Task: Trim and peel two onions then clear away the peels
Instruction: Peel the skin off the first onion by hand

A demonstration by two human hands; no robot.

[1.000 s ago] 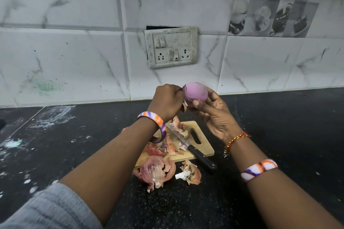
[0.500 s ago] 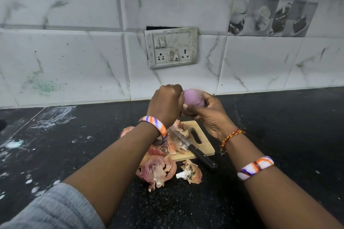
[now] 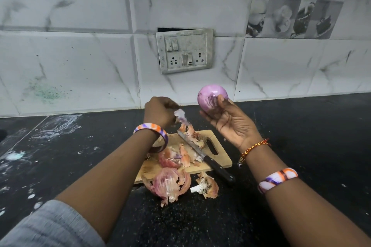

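Right hand (image 3: 230, 124) grips one peeled onion (image 3: 210, 96); left hand (image 3: 160, 112) pinches one peel strip (image 3: 181, 117).

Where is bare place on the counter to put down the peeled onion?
Bare black counter lies right of the cutting board, and another patch left of it, with white smears. The board is crowded with peels and the knife; more peels lie before it.

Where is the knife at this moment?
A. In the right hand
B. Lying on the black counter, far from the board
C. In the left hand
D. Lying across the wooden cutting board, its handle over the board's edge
D: the knife lies on the cutting board among peels, while the left hand pinches a peel strip and the right hand holds the onion.
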